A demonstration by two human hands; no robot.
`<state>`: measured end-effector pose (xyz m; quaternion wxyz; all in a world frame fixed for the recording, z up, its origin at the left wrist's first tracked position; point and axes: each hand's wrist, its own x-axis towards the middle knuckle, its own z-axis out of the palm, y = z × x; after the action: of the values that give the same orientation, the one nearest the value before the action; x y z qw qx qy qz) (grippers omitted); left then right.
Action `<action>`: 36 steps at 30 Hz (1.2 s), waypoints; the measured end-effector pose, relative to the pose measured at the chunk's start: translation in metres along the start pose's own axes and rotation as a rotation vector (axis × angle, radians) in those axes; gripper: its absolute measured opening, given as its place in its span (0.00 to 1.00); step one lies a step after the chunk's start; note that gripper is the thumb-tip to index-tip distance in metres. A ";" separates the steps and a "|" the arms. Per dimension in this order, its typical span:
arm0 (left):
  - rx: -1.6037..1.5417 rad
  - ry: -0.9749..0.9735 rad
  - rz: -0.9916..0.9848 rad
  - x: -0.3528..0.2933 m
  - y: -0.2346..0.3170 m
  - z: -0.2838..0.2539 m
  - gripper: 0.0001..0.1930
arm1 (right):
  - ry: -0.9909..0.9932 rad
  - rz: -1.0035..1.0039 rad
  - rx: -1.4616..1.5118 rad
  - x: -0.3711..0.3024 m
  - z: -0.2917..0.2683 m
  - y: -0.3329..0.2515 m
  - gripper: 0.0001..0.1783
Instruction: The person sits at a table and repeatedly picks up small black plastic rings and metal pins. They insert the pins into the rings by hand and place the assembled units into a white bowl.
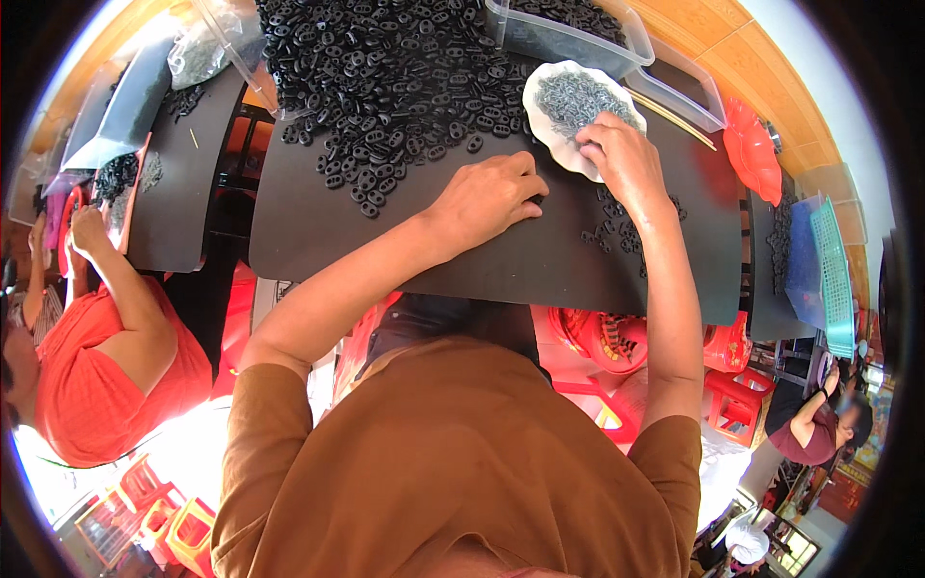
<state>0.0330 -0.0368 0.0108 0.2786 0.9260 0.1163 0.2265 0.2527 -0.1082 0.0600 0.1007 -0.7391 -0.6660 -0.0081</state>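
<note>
A large spread of small black oval plastic pieces with two holes each (385, 106) covers the far left and middle of the dark table (376, 255). My left hand (487, 200) rests on the table just below that spread, its fingers curled round a small black piece (536, 200) that shows only in part. Over a white scalloped bowl (541, 128) on the right, my right hand (621, 159) dips its pinched fingertips to the small grey metal pins (568, 101) inside. Whatever those fingertips grip is hidden. Small black parts (605, 226) lie scattered beside my right wrist.
Clear plastic bins (568, 43) stand at the far edge, with thin sticks (674, 120) and a red dish (752, 149) to their right. A turquoise basket (833, 275) is at far right. On the left, a person in red (116, 356) sits at another table.
</note>
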 end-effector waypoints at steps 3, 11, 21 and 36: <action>0.005 0.001 0.009 0.002 -0.001 0.002 0.09 | -0.003 -0.057 -0.015 0.010 0.008 0.003 0.04; -0.024 0.033 0.055 -0.005 -0.005 0.001 0.07 | 0.140 -0.064 0.175 0.013 0.005 -0.006 0.04; -0.004 0.094 0.013 -0.008 -0.010 -0.007 0.08 | 0.222 0.072 1.086 -0.008 0.015 -0.030 0.02; -1.170 0.131 -0.510 -0.002 -0.030 -0.025 0.13 | 0.255 0.037 1.348 -0.018 0.044 -0.058 0.02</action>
<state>0.0162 -0.0010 0.0115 0.7754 0.5483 0.2069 0.2351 0.1880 -0.1131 0.0227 0.6164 -0.5195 -0.4957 0.3231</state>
